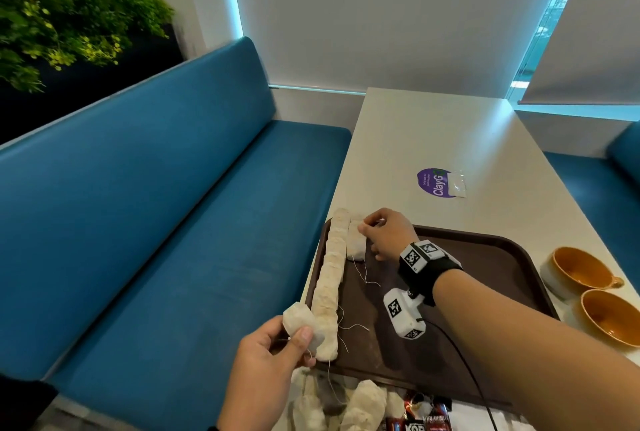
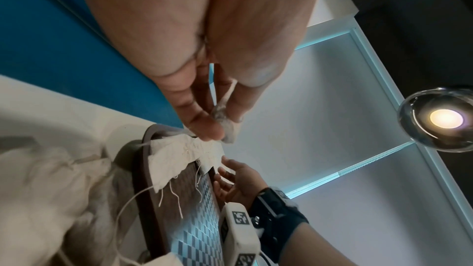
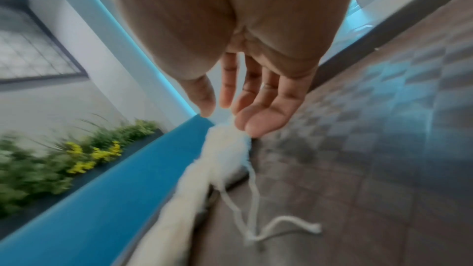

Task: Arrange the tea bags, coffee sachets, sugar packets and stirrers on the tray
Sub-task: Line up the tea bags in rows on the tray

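Fingers [image 1: 304,333] of the left hand [image 1: 266,354] are pinching one tea bag [image 1: 298,321] at the tray's [image 1: 485,257] near left corner. It looks light, soft and tearable; pinching the paper body seems safer than the thread. A row of tea bags [image 1: 330,281] is lining the left edge. The right hand [image 1: 388,236], fingers loosely extended, is touching a second row's bag [image 1: 356,243] at the far edge. The tray's right side is giving open room.

White tea bags [image 1: 329,281] lie overlapped in a row along the brown tray's [image 1: 485,250] left edge
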